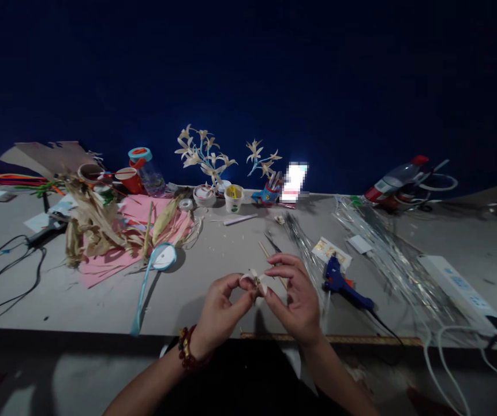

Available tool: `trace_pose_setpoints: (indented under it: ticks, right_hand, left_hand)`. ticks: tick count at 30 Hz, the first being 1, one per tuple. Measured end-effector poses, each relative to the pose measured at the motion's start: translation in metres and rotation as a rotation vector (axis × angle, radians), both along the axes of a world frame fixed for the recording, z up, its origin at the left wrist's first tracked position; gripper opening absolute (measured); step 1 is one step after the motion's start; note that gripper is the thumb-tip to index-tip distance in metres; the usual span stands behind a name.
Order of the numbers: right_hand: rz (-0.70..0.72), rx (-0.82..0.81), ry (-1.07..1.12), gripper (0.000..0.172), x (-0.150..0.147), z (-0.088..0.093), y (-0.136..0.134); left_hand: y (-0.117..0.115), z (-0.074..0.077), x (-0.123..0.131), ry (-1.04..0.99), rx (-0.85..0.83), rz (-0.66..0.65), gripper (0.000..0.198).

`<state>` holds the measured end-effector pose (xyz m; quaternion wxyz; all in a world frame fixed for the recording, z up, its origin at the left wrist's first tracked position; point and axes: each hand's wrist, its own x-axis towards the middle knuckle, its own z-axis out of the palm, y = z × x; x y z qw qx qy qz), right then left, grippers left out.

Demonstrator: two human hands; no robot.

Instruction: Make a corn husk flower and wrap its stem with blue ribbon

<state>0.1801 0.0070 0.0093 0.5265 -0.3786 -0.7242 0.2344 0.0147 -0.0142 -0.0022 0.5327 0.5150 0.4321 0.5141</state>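
Note:
Between the thumb and forefinger of my left hand, just above the table's front part, is a small pale craft flower. My right hand comes in from the other side, fingers apart, its thumb tip at a petal; whether it presses on it I cannot tell. Part of the flower is hidden by the left fingers. Past the right hand lie a thin wooden stick and a blue glue gun. Finished blue-stemmed branches of similar flowers stand at the back.
Left lie dried corn husks on pink paper and a light-blue tape roll. Cups and a lit phone line the back. Right are wire bundles, a power strip and a tilted bottle.

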Motion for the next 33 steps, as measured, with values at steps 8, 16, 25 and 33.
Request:
trace_pose_setpoints:
  ticks: [8, 16, 25, 33]
  right_hand:
    - [0.027, 0.003, -0.004, 0.025, 0.002, -0.002, 0.001]
    - [0.065, 0.055, 0.011, 0.039, 0.009, -0.01, -0.001]
    - [0.043, 0.129, -0.06, 0.045, 0.012, -0.01, -0.002]
    - [0.105, 0.146, 0.021, 0.022, 0.005, 0.0, 0.0]
  left_hand:
    - [0.0, 0.002, -0.001, 0.097, 0.109, -0.003, 0.016]
    - [0.0, 0.0, -0.004, 0.167, 0.322, 0.015, 0.011]
    - [0.002, 0.005, -0.005, 0.23, 0.53, -0.007, 0.014]
    - [0.004, 0.003, -0.007, 0.21, 0.597, -0.062, 0.015]
